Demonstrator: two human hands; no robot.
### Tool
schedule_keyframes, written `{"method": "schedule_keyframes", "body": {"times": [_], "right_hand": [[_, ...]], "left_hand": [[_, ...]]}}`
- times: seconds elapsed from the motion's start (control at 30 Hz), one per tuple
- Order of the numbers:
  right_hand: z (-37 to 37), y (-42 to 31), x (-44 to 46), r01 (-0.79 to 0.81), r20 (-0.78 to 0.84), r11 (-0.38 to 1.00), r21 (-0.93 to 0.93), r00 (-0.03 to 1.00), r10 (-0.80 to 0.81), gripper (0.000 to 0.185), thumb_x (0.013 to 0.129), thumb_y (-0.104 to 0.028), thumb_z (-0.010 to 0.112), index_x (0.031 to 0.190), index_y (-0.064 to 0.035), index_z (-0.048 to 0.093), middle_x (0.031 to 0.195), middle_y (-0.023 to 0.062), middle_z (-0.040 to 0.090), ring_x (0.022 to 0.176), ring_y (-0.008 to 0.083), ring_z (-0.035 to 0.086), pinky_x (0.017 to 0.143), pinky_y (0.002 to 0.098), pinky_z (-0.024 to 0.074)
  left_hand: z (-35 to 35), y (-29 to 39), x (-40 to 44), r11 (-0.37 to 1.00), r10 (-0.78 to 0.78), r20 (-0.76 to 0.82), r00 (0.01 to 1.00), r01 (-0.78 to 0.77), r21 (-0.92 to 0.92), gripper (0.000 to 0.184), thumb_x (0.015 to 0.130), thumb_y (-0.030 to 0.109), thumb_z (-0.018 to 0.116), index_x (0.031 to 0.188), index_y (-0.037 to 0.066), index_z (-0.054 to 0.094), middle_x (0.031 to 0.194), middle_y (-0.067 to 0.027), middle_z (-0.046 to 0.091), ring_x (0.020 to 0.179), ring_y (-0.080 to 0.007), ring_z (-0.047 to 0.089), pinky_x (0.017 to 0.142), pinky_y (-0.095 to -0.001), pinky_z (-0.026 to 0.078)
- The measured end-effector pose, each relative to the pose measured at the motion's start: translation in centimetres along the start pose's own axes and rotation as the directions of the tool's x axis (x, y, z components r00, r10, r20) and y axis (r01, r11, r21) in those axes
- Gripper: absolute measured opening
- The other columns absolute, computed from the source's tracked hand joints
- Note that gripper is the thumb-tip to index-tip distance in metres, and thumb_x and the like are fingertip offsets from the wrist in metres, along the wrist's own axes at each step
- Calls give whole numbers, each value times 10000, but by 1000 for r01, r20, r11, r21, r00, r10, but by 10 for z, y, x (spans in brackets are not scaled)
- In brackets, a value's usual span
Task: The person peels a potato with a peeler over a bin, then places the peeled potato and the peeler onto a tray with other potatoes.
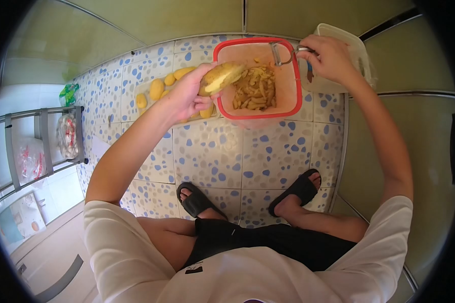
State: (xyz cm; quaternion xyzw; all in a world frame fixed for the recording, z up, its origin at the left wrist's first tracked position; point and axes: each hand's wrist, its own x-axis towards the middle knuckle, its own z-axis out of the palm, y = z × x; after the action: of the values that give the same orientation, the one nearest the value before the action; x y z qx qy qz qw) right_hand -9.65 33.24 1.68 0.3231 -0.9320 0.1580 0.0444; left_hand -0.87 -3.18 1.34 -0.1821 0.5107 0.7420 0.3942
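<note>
My left hand is closed around a large potato, which has one pale peeled strip along its brown skin. The potato is tilted over the left side of a bin with a red rim. Potato peelings lie heaped inside that bin. My right hand grips the handle of a metal peeler, its head over the bin's far right corner, apart from the potato. Left of the bin, several peeled-looking yellow potatoes lie on a tray or sheet, partly hidden behind my left forearm.
A whitish plastic container stands right of the bin, partly behind my right hand. Olive cabinet doors border the far side. At left is a metal rack with plastic bags. My sandalled feet rest on the speckled tile floor.
</note>
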Motion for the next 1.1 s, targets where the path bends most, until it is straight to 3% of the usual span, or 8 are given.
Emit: {"method": "schedule_keyframes", "body": {"times": [0.27,0.37,0.47,0.57,0.67,0.77,0.87,1.1], "right_hand": [[-3,-61,14,285,-87,953,107,957,-277,233,930,-322,730,1033,-114,740,926,63,719,875,323,687,764,442,530],[0,-56,12,265,-65,953,145,964,-258,238,929,-331,731,1030,-116,738,917,56,716,874,318,684,775,440,527],[-1,-28,9,210,4,978,-13,978,-210,246,925,-335,734,1029,-112,733,919,54,719,883,313,682,785,437,525],[6,-13,2,89,-7,994,64,996,-88,247,922,-337,736,1034,-117,731,937,52,724,893,308,683,793,431,524],[-7,-43,4,137,-9,985,107,990,-137,248,921,-338,734,1038,-120,727,946,50,728,898,304,688,792,431,528],[-6,-75,8,265,-84,960,89,962,-258,251,916,-347,738,1024,-121,722,959,43,730,911,291,696,797,424,532],[0,-94,9,333,-102,940,77,940,-325,243,910,-348,741,1000,-124,718,965,41,725,927,277,703,800,415,537],[5,-106,12,366,-125,931,18,924,-361,225,890,-336,740,967,-127,714,949,33,712,921,264,710,758,408,542]], "left_hand": [[6,2,17,1000,-30,37,999,30,1,387,1073,504,449,1076,143,591,733,-53,579,407,-54,266,390,-216,238],[6,0,16,999,-51,70,996,52,-14,391,1071,504,454,1077,139,592,721,-53,574,410,-53,266,390,-213,239],[1,2,13,998,-69,72,995,69,-2,388,1068,499,463,1073,133,592,724,-57,578,410,-55,264,390,-214,242],[-1,1,13,998,-51,89,995,53,-23,392,1066,493,471,1100,126,603,726,-56,577,411,-57,247,387,-214,241],[-1,-1,18,999,-20,136,990,25,-36,413,1068,487,472,1153,110,616,763,-73,623,433,-63,348,401,-212,279],[18,-8,21,996,53,28,998,-51,-77,438,1073,486,473,1194,91,618,824,-93,681,509,-84,489,443,-217,348],[18,-6,21,998,27,137,990,-20,-57,449,1078,487,475,1205,80,618,873,-98,715,596,-110,581,493,-235,404],[18,-12,25,998,57,65,996,-55,-29,410,1093,472,492,1232,103,603,921,-76,716,554,-99,506,483,-226,377]]}}
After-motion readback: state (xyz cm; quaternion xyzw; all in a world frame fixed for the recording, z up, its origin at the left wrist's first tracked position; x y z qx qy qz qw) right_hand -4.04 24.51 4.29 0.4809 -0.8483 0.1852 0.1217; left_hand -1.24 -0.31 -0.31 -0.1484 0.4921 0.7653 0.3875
